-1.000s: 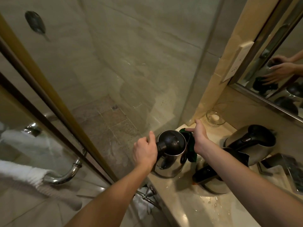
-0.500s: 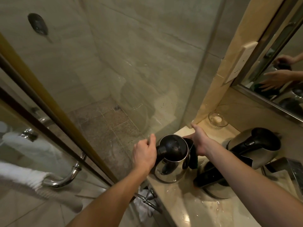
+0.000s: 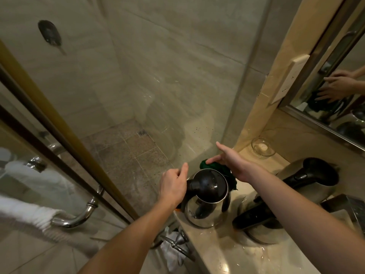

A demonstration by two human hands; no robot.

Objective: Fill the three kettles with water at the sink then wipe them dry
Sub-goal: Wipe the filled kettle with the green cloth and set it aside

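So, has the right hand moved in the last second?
Yes. The right hand has slid with the green cloth from the kettle's right side round to its far side.

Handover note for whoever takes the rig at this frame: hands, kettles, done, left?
Left hand grips the front kettle by its handle.
Right hand, fingers straight, presses the green cloth on its far side.
Middle kettle and back kettle sit to the right on the wet counter.
Fill levels not visible.
Left: finish wiping the front kettle, lid beaded, then both others.
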